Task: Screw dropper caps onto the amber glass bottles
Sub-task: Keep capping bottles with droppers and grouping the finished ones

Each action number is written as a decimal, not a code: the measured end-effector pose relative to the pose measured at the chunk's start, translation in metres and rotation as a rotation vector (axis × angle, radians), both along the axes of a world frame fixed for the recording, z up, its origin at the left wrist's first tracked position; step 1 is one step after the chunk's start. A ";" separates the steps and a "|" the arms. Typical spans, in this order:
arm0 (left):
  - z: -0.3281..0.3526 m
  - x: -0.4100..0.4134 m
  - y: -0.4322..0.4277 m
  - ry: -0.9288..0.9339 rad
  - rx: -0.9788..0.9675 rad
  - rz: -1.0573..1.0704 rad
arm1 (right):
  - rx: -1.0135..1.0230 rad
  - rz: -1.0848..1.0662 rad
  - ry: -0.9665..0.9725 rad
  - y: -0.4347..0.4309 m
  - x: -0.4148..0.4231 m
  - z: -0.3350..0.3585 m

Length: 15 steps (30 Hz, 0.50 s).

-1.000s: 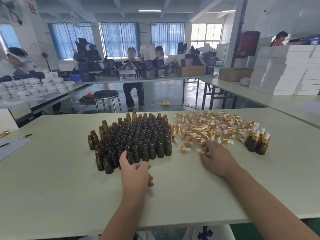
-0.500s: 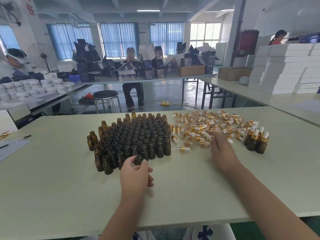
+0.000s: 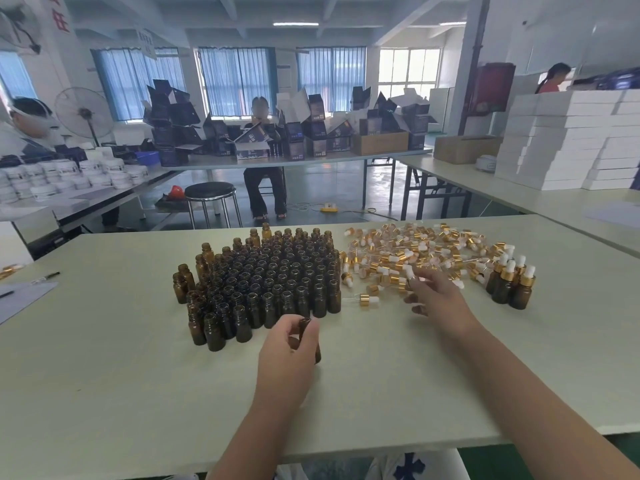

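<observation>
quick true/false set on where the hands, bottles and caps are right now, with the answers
1. The left hand holds an uncapped amber bottle in front of the cluster. True.
2. The right hand rests on the capped bottles. False: it reaches the near edge of the dropper caps, and the capped bottles stand apart to its right.
3. The capped bottles stand upright at the right end of the cap pile. True.
4. The loose dropper caps lie to the left of the uncapped bottles. False: they lie to the right of them.
5. One dropper cap already sits on the bottle in the left hand. False: its neck is open.
</observation>
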<state>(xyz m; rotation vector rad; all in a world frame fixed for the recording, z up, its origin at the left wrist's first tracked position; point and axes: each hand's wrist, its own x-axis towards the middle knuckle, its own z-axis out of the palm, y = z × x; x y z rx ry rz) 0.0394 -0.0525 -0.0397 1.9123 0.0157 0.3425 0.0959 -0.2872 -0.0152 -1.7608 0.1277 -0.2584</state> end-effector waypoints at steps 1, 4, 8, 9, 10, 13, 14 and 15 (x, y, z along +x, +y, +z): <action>-0.001 0.000 0.000 0.002 0.004 -0.026 | 0.008 0.023 0.006 0.004 -0.003 0.002; -0.002 -0.001 -0.002 -0.002 0.054 -0.105 | -0.017 0.136 0.018 0.023 -0.016 0.005; -0.001 -0.003 -0.002 -0.049 0.160 -0.153 | 0.174 0.286 -0.026 0.060 -0.033 0.013; -0.001 -0.003 -0.002 -0.057 0.152 -0.158 | 0.227 0.302 -0.051 0.068 -0.036 0.014; -0.001 -0.003 -0.002 -0.064 0.139 -0.162 | 0.265 0.308 -0.075 0.075 -0.038 0.012; -0.002 -0.003 -0.001 -0.083 0.099 -0.183 | 0.303 0.298 -0.122 0.089 -0.046 0.005; -0.002 -0.003 -0.001 -0.083 0.091 -0.191 | 0.295 0.302 -0.129 0.090 -0.048 0.001; -0.003 -0.002 -0.001 -0.082 0.086 -0.197 | 0.280 0.311 -0.137 0.091 -0.049 0.000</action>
